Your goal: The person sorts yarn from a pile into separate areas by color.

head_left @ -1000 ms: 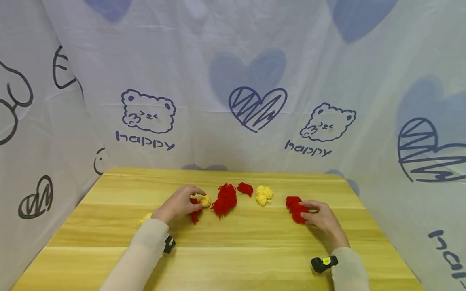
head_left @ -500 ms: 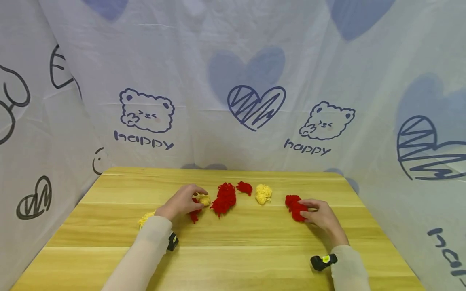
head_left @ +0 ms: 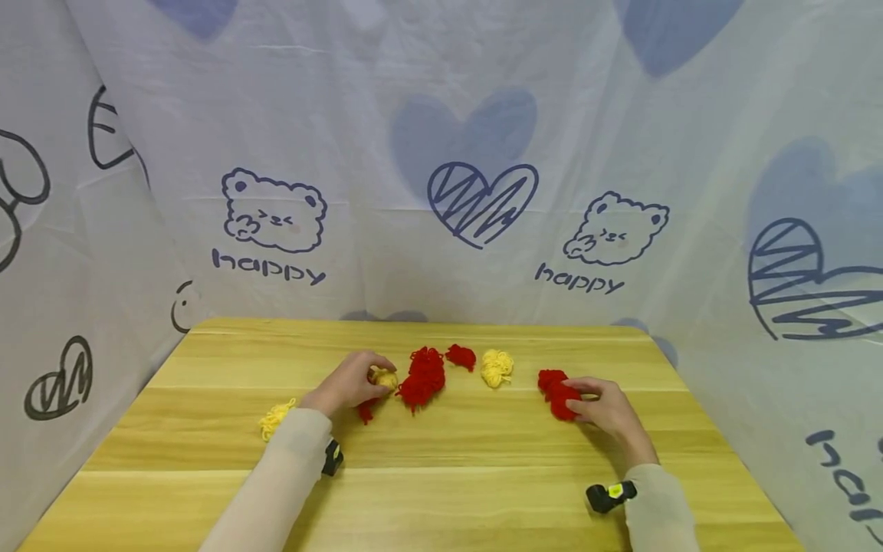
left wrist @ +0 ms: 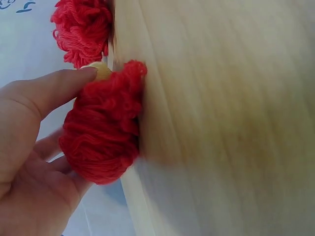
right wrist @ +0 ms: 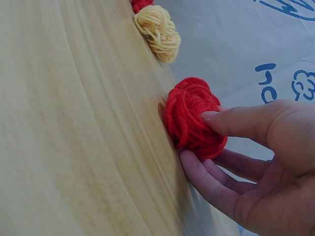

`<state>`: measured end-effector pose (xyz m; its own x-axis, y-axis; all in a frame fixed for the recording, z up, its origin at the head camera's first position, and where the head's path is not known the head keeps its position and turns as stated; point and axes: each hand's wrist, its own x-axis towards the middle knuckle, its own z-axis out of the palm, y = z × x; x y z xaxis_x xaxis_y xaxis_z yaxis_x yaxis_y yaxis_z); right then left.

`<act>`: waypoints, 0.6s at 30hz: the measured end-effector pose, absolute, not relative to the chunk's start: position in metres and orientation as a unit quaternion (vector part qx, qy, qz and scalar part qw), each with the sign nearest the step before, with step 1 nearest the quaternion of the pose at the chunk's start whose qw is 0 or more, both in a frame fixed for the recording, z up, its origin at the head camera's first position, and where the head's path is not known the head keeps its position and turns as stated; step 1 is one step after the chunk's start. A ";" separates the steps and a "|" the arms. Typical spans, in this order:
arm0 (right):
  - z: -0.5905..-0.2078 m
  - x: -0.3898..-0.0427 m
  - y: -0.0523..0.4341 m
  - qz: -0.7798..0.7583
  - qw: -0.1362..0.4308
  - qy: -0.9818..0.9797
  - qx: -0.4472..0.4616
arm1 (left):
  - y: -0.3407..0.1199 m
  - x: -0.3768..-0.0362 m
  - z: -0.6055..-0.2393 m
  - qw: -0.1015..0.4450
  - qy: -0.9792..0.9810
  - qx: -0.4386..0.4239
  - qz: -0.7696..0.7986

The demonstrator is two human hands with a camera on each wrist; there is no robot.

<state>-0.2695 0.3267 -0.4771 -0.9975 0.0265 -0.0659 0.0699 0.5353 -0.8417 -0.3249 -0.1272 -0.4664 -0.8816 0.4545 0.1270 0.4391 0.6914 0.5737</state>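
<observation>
Red yarn bundle (right wrist: 193,118) on the table (head_left: 441,491), pinched in right hand (head_left: 610,414). Yellow bundle (head_left: 385,379) off left, kinda loosely held in curled left hand (head_left: 347,383), 1 more red bunch (left wrist: 102,132) just beside.

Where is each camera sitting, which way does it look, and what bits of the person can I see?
Head: on the person's head, looking forward and down at the table; left fingers, right fingers and pale sleeves show.
Left wrist: looks along at left red yarn and yellow yarn; left fingers show.
Right wrist: looks along at right red yarn; right fingers show.
Shared: head and right wrist both show right red yarn.
</observation>
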 end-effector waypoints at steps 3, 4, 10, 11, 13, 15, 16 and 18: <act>-0.477 -0.270 0.326 -0.482 0.023 0.875 0.026 | -0.127 -0.324 -0.467 0.010 0.920 0.241 0.310; -0.477 -0.270 0.326 -0.482 0.024 0.875 0.026 | -0.127 -0.324 -0.467 0.008 0.920 0.240 0.311; -0.477 -0.269 0.326 -0.484 0.026 0.874 0.026 | -0.127 -0.320 -0.462 -0.005 0.916 0.242 0.322; -0.477 -0.269 0.326 -0.485 0.027 0.874 0.025 | -0.128 -0.319 -0.461 -0.008 0.915 0.241 0.323; -0.476 -0.270 0.326 -0.486 0.027 0.873 0.025 | -0.128 -0.318 -0.458 -0.014 0.914 0.243 0.323; -0.476 -0.270 0.326 -0.483 0.026 0.875 0.023 | -0.130 -0.318 -0.456 -0.019 0.914 0.244 0.324; -0.476 -0.270 0.327 -0.482 0.026 0.875 0.023 | -0.130 -0.317 -0.455 -0.021 0.913 0.244 0.325; -0.477 -0.270 0.327 -0.478 0.026 0.878 0.023 | -0.132 -0.316 -0.454 -0.026 0.912 0.247 0.326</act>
<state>-0.2703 0.3269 -0.4765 -0.9976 0.0158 -0.0668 0.0647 0.5421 -0.8378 -0.3163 -0.1321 -0.4538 -0.8764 0.4345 0.2077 0.4678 0.6656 0.5814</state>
